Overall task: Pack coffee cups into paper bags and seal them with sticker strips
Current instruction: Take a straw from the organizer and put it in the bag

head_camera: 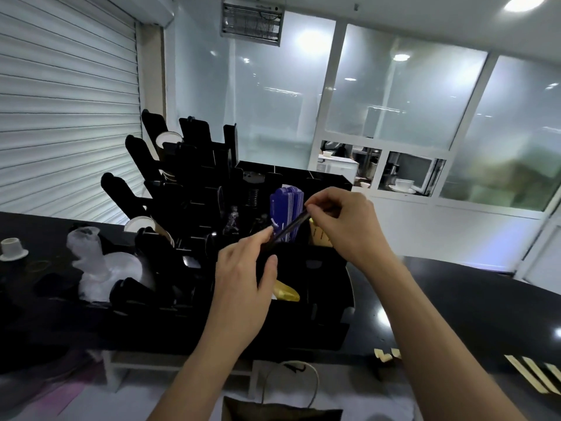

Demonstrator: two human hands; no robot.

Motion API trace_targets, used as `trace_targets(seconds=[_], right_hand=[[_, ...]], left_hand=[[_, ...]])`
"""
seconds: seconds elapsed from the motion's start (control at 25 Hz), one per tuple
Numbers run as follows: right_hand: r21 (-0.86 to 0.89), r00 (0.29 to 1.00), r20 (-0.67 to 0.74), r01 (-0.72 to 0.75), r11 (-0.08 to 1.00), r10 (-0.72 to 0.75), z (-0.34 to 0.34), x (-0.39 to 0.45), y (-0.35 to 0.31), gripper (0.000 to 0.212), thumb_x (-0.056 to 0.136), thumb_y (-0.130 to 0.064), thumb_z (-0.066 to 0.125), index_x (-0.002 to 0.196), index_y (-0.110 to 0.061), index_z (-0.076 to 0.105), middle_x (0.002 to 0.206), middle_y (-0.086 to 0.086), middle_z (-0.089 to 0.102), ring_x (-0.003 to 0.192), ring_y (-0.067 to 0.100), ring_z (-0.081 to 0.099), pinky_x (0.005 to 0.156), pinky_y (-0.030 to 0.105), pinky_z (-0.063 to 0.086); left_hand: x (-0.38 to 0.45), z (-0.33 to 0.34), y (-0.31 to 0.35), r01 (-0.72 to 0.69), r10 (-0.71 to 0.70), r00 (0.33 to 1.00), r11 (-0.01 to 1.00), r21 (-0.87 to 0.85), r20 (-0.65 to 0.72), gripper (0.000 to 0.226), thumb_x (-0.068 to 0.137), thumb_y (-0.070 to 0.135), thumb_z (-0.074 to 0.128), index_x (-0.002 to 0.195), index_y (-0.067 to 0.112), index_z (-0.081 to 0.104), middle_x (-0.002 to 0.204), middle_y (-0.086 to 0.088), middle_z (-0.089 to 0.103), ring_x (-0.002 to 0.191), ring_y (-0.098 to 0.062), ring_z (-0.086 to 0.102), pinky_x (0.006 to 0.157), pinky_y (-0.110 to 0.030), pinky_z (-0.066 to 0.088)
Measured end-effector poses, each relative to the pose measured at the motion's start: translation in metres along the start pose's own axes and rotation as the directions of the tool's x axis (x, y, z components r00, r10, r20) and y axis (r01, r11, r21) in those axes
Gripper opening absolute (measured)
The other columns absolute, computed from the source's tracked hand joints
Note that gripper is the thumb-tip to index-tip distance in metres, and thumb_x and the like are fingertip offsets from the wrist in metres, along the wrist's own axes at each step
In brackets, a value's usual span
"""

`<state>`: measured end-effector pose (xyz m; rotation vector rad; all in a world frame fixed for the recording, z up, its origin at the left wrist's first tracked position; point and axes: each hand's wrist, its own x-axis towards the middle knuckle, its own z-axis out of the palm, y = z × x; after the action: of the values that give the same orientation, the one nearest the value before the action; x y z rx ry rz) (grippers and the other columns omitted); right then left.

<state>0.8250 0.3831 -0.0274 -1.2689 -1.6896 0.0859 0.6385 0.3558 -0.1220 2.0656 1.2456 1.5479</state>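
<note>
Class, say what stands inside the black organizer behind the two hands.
Inside the organizer, a purple card stack stands upright, with a yellow packet lower down. Both hands pinch a dark strip in front, hiding the compartment floors.

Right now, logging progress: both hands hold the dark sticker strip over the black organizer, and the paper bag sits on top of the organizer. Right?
Not quite. The head view shows both the left hand and the right hand pinching the sticker strip over the black organizer, but the paper bag sits below, nearest the camera.

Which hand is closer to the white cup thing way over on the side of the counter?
Left. The left hand is on the same side as the small white cup, though well apart from it. The right hand is farther off, beyond the black organizer.
</note>
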Motion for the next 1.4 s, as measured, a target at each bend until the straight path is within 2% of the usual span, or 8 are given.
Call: trace_targets(seconds=[0.16, 0.32, 0.44, 0.56, 0.76, 1.0, 1.24, 1.4], right_hand=[[0.071, 0.995, 0.096, -0.003, 0.997, -0.003, -0.011, -0.026, 0.002, 0.011, 0.092, -0.016, 0.073, 0.094, -0.026, 0.077, 0.083, -0.011, 0.075, 0.079, 0.005, 0.071, 0.075, 0.02, 0.057], [0.178, 0.987, 0.158, -0.026, 0.984, -0.003, -0.017, -0.052, 0.005, 0.009, 0.093, -0.013, 0.073, 0.096, -0.021, 0.077, 0.082, -0.006, 0.076, 0.076, 0.011, 0.074, 0.077, 0.025, 0.06], [0.267, 0.988, 0.155, -0.053, 0.962, 0.011, -0.017, -0.071, 0.011, 0.013, 0.093, -0.01, 0.073, 0.099, -0.02, 0.076, 0.084, -0.004, 0.076, 0.076, 0.013, 0.074, 0.077, 0.023, 0.059], [0.375, 0.991, 0.124, -0.097, 0.922, 0.054, -0.01, -0.087, 0.017, 0.017, 0.092, -0.007, 0.073, 0.107, -0.015, 0.074, 0.087, 0.0, 0.076, 0.082, 0.015, 0.076, 0.076, 0.021, 0.059], [0.47, 0.978, 0.126, -0.204, 0.859, 0.164, 0.008, -0.117, 0.024, 0.027, 0.088, -0.019, 0.08, 0.113, -0.019, 0.07, 0.093, 0.001, 0.078, 0.091, 0.016, 0.076, 0.083, 0.031, 0.061], [0.43, 0.986, 0.087, -0.168, 0.887, 0.144, 0.027, -0.153, 0.022, 0.005, 0.088, -0.033, 0.079, 0.088, -0.029, 0.075, 0.084, -0.003, 0.075, 0.079, 0.01, 0.072, 0.07, 0.02, 0.055], [0.469, 0.973, 0.055, -0.222, 0.855, 0.223, 0.022, -0.167, 0.029, 0.005, 0.091, -0.026, 0.077, 0.087, -0.024, 0.075, 0.083, 0.0, 0.076, 0.079, 0.012, 0.073, 0.071, 0.02, 0.055], [0.513, 0.961, 0.002, -0.239, 0.824, 0.278, 0.006, -0.175, 0.039, 0.014, 0.091, -0.022, 0.077, 0.079, -0.025, 0.071, 0.078, 0.005, 0.075, 0.078, 0.02, 0.075, 0.071, 0.022, 0.056]], left_hand=[[-0.008, 0.003, 0.005, 0.007, -0.01, 0.999, 0.998, 0.056, 0.051, 0.053, 0.101, 0.034, 0.047, 0.153, 0.033, 0.037, 0.137, 0.018, 0.049, 0.128, 0.004, 0.026, 0.112, -0.033, 0.033], [-0.022, 0.007, 0.002, 0.031, -0.034, 0.992, 0.999, 0.022, 0.125, 0.043, 0.104, 0.028, 0.047, 0.147, 0.031, 0.048, 0.117, 0.029, 0.055, 0.119, 0.005, 0.037, 0.109, -0.037, 0.039], [-0.034, 0.008, 0.001, 0.056, -0.049, 0.983, 0.998, -0.03, 0.176, 0.031, 0.103, 0.026, 0.05, 0.131, 0.034, 0.064, 0.097, 0.025, 0.065, 0.101, 0.002, 0.053, 0.087, -0.021, 0.048], [-0.043, 0.008, -0.001, 0.098, -0.078, 0.976, 0.991, -0.09, 0.206, 0.019, 0.101, 0.028, 0.056, 0.109, 0.034, 0.072, 0.088, 0.02, 0.07, 0.079, -0.006, 0.063, 0.065, -0.024, 0.052], [-0.052, 0.005, 0.002, 0.109, -0.078, 0.974, 0.984, -0.139, 0.211, 0.016, 0.1, 0.028, 0.06, 0.105, 0.033, 0.074, 0.091, 0.024, 0.072, 0.09, 0.006, 0.066, 0.076, -0.005, 0.045], [-0.064, 0.002, 0.009, 0.089, -0.054, 0.973, 0.985, -0.149, 0.224, 0.015, 0.096, 0.032, 0.064, 0.106, 0.035, 0.076, 0.091, 0.026, 0.072, 0.091, 0.007, 0.066, 0.077, -0.004, 0.046], [-0.077, 0.002, 0.006, 0.105, -0.061, 0.963, 0.981, -0.161, 0.261, 0.023, 0.097, 0.037, 0.062, 0.119, 0.037, 0.071, 0.102, 0.024, 0.07, 0.099, 0.007, 0.063, 0.083, -0.009, 0.048], [-0.09, -0.006, -0.014, 0.128, -0.096, 0.954, 0.987, -0.098, 0.284, 0.018, 0.099, 0.033, 0.059, 0.114, 0.039, 0.067, 0.103, 0.025, 0.066, 0.101, 0.006, 0.06, 0.082, -0.013, 0.048]])
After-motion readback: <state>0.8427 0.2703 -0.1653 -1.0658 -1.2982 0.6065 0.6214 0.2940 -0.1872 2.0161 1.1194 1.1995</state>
